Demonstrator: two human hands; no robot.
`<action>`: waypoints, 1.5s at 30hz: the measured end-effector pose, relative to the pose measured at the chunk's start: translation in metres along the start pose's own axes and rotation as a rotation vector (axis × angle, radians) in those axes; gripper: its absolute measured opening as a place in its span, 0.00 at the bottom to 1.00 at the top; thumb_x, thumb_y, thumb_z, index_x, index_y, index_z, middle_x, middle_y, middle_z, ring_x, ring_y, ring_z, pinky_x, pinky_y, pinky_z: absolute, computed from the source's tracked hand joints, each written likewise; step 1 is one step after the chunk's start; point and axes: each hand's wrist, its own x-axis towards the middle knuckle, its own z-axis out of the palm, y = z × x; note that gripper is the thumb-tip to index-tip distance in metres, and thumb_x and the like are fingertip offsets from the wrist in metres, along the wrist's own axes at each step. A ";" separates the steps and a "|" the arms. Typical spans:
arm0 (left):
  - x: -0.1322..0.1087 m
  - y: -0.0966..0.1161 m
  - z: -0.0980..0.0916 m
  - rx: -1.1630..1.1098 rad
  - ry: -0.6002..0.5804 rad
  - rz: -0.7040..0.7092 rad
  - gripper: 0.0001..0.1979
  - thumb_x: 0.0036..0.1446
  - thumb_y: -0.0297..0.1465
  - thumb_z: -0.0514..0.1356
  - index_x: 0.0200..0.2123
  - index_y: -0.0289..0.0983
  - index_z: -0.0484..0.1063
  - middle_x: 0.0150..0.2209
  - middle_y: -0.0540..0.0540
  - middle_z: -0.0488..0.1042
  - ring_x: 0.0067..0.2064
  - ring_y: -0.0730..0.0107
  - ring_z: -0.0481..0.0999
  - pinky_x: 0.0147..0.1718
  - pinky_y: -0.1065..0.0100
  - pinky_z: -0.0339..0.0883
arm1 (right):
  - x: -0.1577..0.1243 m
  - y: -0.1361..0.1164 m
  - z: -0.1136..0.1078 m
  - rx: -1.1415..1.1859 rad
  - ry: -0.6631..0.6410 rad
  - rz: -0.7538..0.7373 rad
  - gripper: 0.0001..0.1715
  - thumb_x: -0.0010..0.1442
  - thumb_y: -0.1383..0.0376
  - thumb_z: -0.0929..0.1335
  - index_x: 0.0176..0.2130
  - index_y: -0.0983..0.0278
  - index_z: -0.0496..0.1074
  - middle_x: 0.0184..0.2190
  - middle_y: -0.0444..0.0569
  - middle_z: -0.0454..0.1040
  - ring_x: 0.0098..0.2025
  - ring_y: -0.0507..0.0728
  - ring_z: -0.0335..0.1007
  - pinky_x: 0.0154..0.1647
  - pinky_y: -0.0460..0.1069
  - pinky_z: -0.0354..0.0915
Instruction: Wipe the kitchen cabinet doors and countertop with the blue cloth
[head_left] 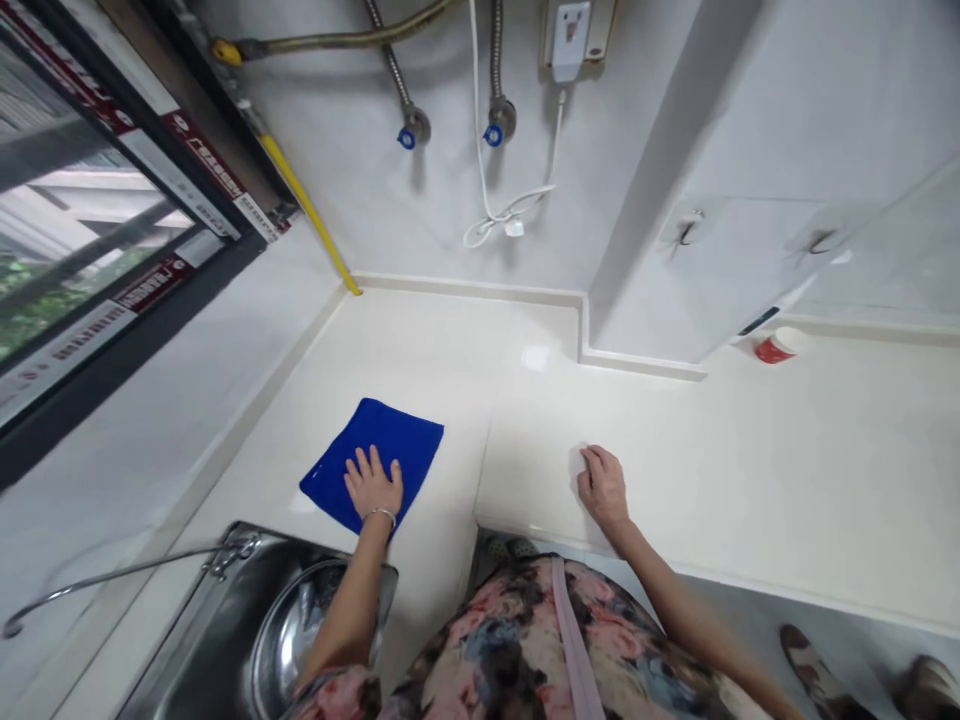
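A blue cloth (405, 432) lies spread flat on the cream countertop (450, 350), left of centre. My left hand (373, 487) rests palm down on the lower middle of this cloth, fingers spread, with a bracelet at the wrist. To the right, at the counter's near edge, my right hand (604, 488) is curled into a loose fist. I see nothing held in it, and a faint shadow falls beside its fingertips. The cloth reaches down towards the corner of the metal sink (195, 640).
A metal bowl (281, 610) sits in the sink, with a long faucet (120, 575) alongside. A red and white cup (776, 346) stands far right. Shut-off valves (409, 135), a yellow pipe (307, 205) and a white cord (481, 140) line the wall. Someone's shoes (810, 660) show lower right.
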 end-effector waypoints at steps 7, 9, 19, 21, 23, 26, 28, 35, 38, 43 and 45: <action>-0.104 0.056 0.020 0.007 -0.034 0.330 0.34 0.70 0.38 0.49 0.72 0.24 0.59 0.76 0.29 0.49 0.77 0.34 0.41 0.74 0.38 0.46 | 0.004 -0.007 -0.005 -0.078 -0.124 0.036 0.25 0.62 0.71 0.63 0.57 0.69 0.70 0.55 0.63 0.70 0.58 0.67 0.62 0.59 0.63 0.65; -0.122 0.080 0.023 -0.011 -0.077 0.457 0.33 0.70 0.38 0.51 0.72 0.25 0.59 0.76 0.30 0.47 0.77 0.33 0.40 0.73 0.37 0.46 | 0.005 -0.008 -0.007 -0.093 -0.148 0.055 0.25 0.61 0.72 0.63 0.57 0.69 0.69 0.55 0.63 0.69 0.58 0.68 0.61 0.59 0.63 0.64; -0.078 0.231 0.024 -0.189 -0.294 0.908 0.36 0.70 0.43 0.53 0.76 0.37 0.53 0.78 0.38 0.41 0.78 0.42 0.37 0.76 0.42 0.42 | 0.008 -0.013 -0.010 -0.048 -0.166 0.085 0.29 0.61 0.73 0.62 0.61 0.67 0.67 0.57 0.62 0.68 0.61 0.67 0.61 0.62 0.64 0.63; -0.058 0.257 0.027 -0.200 -0.312 0.916 0.35 0.70 0.42 0.53 0.76 0.38 0.53 0.79 0.40 0.40 0.79 0.43 0.36 0.76 0.43 0.40 | 0.009 -0.013 -0.010 -0.048 -0.152 0.087 0.31 0.60 0.73 0.62 0.62 0.67 0.66 0.57 0.61 0.68 0.61 0.67 0.61 0.62 0.65 0.64; -0.039 0.279 0.030 -0.209 -0.317 0.929 0.35 0.70 0.43 0.53 0.76 0.40 0.53 0.79 0.41 0.41 0.79 0.44 0.37 0.77 0.44 0.39 | 0.009 -0.013 -0.009 -0.058 -0.126 0.078 0.32 0.59 0.74 0.62 0.62 0.67 0.65 0.56 0.61 0.68 0.60 0.67 0.61 0.61 0.65 0.65; -0.013 0.305 0.034 -0.220 -0.313 0.952 0.34 0.70 0.44 0.52 0.76 0.42 0.54 0.79 0.44 0.42 0.79 0.47 0.38 0.77 0.45 0.38 | 0.010 -0.012 -0.007 -0.072 -0.099 0.063 0.32 0.59 0.74 0.61 0.62 0.66 0.65 0.56 0.61 0.68 0.58 0.66 0.62 0.60 0.65 0.66; 0.004 0.316 0.036 -0.228 -0.310 0.954 0.34 0.70 0.44 0.52 0.75 0.43 0.55 0.79 0.45 0.44 0.79 0.48 0.39 0.77 0.46 0.37 | 0.011 -0.012 -0.007 -0.072 -0.095 0.068 0.32 0.59 0.74 0.61 0.62 0.66 0.66 0.55 0.60 0.68 0.58 0.66 0.63 0.60 0.65 0.67; 0.043 0.328 0.040 -0.262 -0.301 0.922 0.33 0.69 0.44 0.52 0.74 0.42 0.58 0.78 0.47 0.47 0.79 0.50 0.40 0.77 0.48 0.35 | 0.011 -0.007 -0.003 -0.012 -0.076 0.086 0.33 0.58 0.74 0.62 0.61 0.65 0.68 0.56 0.59 0.68 0.58 0.66 0.63 0.61 0.66 0.65; 0.041 0.322 0.038 -0.258 -0.276 0.882 0.33 0.69 0.43 0.51 0.74 0.40 0.59 0.78 0.45 0.48 0.78 0.48 0.42 0.76 0.45 0.38 | 0.010 -0.005 0.001 0.000 -0.085 0.100 0.33 0.57 0.74 0.62 0.61 0.65 0.69 0.56 0.60 0.68 0.58 0.66 0.63 0.62 0.66 0.64; 0.013 0.290 0.038 -0.247 -0.214 0.806 0.34 0.69 0.42 0.50 0.74 0.36 0.57 0.77 0.41 0.48 0.78 0.43 0.43 0.75 0.42 0.41 | 0.013 -0.005 0.007 0.028 -0.049 0.096 0.33 0.56 0.75 0.62 0.60 0.66 0.69 0.55 0.60 0.69 0.58 0.65 0.63 0.62 0.65 0.65; -0.002 0.270 0.040 -0.234 -0.195 0.798 0.34 0.69 0.43 0.50 0.74 0.36 0.57 0.77 0.40 0.48 0.78 0.43 0.43 0.75 0.42 0.41 | 0.016 -0.006 0.008 0.040 -0.035 0.088 0.34 0.56 0.75 0.62 0.61 0.66 0.69 0.55 0.60 0.69 0.58 0.65 0.63 0.61 0.64 0.65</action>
